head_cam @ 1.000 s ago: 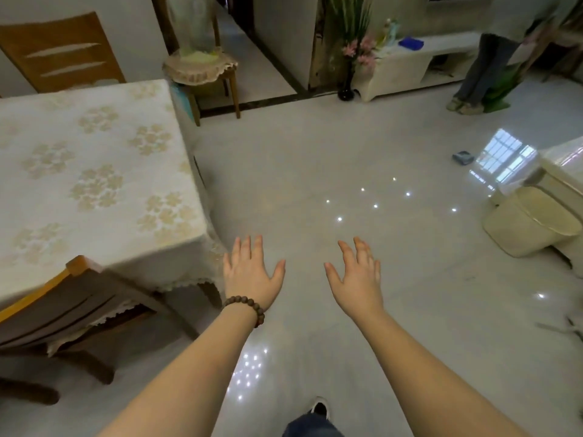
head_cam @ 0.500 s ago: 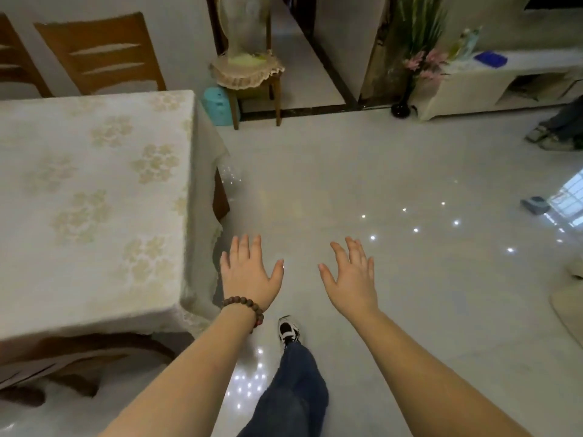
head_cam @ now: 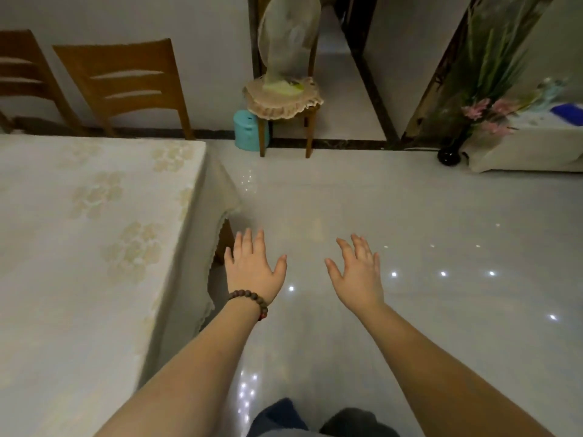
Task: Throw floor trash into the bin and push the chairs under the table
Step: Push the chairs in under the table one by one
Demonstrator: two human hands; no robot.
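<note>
My left hand [head_cam: 252, 268], with a bead bracelet at the wrist, and my right hand [head_cam: 358, 272] are stretched out over the glossy floor, fingers spread, holding nothing. The table [head_cam: 79, 247] under a floral cloth fills the left side, its corner just left of my left hand. Two wooden chairs [head_cam: 126, 86] stand at the table's far side against the wall. No trash or bin shows in this view.
A chair with a lace cover [head_cam: 284, 99] carrying a covered fan stands ahead by a doorway, a teal stool [head_cam: 247, 129] beside it. A black vase with flowers [head_cam: 449, 152] and a white cabinet [head_cam: 520, 146] sit at the right. Open floor lies ahead.
The view has swung left and moved forward along the table. The cream bin, the blue item on the floor and the standing person have left the frame; both hands stay open.
</note>
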